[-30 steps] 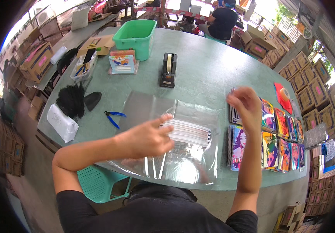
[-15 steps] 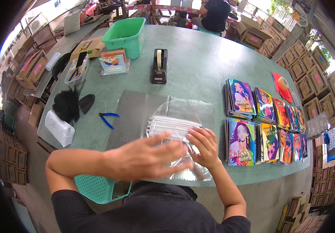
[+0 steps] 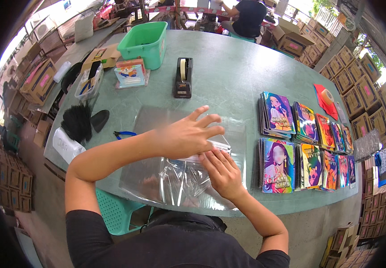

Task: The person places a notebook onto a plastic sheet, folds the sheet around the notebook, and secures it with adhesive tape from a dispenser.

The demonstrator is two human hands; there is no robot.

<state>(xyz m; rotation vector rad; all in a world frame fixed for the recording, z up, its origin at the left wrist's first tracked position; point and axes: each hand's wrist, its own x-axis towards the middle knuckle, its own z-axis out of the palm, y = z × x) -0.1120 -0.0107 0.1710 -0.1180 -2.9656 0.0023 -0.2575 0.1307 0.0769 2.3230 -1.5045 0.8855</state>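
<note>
Left hand [image 3: 188, 134] lay flat, fingers spread, pressing on a stack of clear plastic sleeves [image 3: 179, 178] at near-centre of the green table [image 3: 237, 85]; nothing gripped. Right hand [image 3: 222, 172] just nearer, fingers together, flat on the same stack w/ tips at its edge. Colourful notebooks [image 3: 291, 152] to the right, black tape dispenser [image 3: 183, 78] farther back.
</note>
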